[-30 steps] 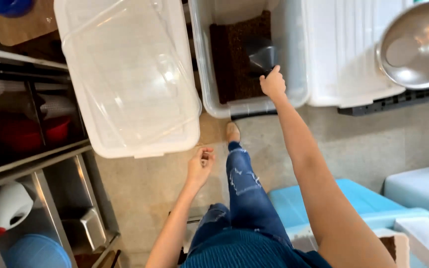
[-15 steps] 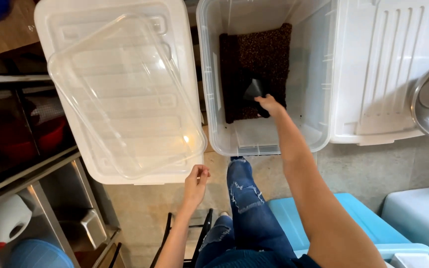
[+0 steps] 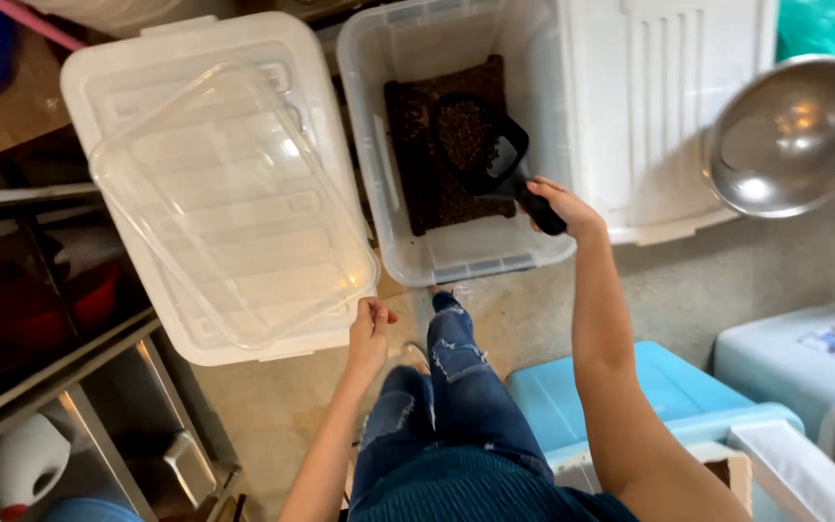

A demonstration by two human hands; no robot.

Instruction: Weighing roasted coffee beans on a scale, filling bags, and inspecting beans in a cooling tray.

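Concrete floor holds 2 clear bins; the right hand (image 3: pixel 561 205) grips a black scoop (image 3: pixel 483 155), already loaded with brown pellets (image 3: pixel 417 174), above the open bin (image 3: pixel 466 256), not yet emptied; left hand (image 3: pixel 371 329) hangs loosely curled, empty

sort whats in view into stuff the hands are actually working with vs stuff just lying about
In use:
right hand gripping the black scoop
brown pellets
open clear bin holding them
left hand, loosely curled by the clear lid

Lying about:
closed bin under that lid
steel bowl
white lid
blue boxes
metal shelf
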